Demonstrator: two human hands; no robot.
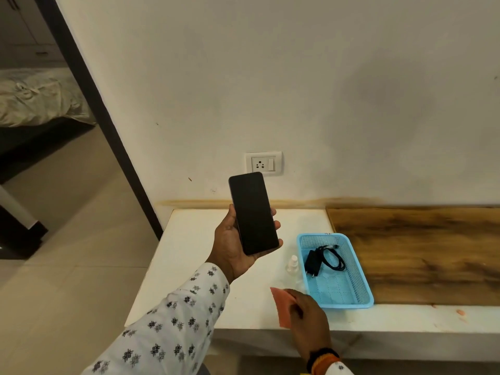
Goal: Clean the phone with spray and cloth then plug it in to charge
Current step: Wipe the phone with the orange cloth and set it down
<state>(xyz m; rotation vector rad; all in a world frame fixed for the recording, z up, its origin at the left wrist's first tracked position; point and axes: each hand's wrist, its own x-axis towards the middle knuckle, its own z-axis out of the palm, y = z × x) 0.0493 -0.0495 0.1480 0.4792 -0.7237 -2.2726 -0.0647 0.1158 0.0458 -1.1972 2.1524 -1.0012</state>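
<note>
My left hand (232, 244) holds a black phone (253, 213) upright above the white counter, dark screen facing me. Lower down, my right hand (308, 312) grips a folded pink cloth (281, 307) near the counter's front edge. A small clear spray bottle (292, 264) with a white cap stands on the counter just left of a blue plastic basket (362, 293). Inside the basket lie a black charger with its coiled cable (323, 259). A white wall socket with a switch (263, 163) is on the wall right behind the phone's top.
The white counter (194, 266) ends at its left edge above the tiled floor. A wooden board (419, 253) covers the counter right of the basket. A dark door frame (94, 104) runs diagonally at left, with a bed beyond it.
</note>
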